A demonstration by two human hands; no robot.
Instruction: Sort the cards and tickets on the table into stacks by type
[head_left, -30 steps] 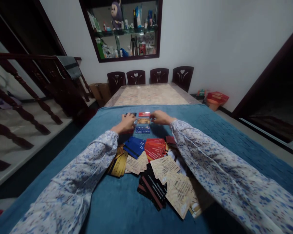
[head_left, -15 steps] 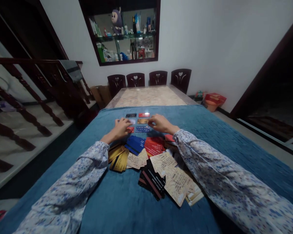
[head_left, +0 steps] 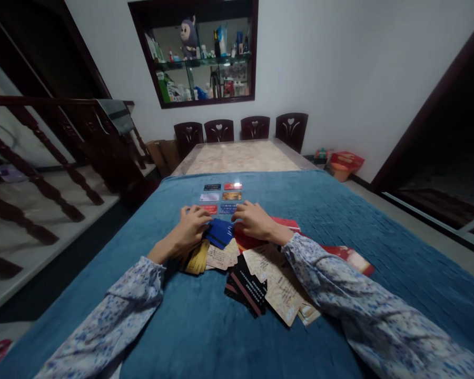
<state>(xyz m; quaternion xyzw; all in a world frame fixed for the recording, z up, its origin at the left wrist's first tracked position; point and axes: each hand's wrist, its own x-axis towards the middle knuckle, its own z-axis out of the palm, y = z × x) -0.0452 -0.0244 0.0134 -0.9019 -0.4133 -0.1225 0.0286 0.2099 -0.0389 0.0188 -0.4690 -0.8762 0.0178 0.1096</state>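
Observation:
A heap of plastic cards (head_left: 256,279) in gold, beige, black, red and blue lies on a blue blanket (head_left: 205,337) in front of me. Beyond it several cards sit in a neat two-column grid (head_left: 220,197). My left hand (head_left: 189,231) rests on the heap's far left edge, fingers curled against the blue cards (head_left: 220,232). My right hand (head_left: 255,221) lies palm down on the red cards (head_left: 245,243), fingers bent toward the blue ones. Whether either hand grips a card is hidden.
The blanket covers the near part of a long marble-topped table (head_left: 240,157). Four dark chairs (head_left: 240,129) stand at its far end under a wall cabinet (head_left: 201,52). A wooden stair railing (head_left: 55,152) runs on the left, a red bag (head_left: 345,162) sits by the right wall.
Both hands have drawn back from the card grid to the heap's blue and red cards. Red cards now show beyond my right sleeve. The grid's left column is uncovered.

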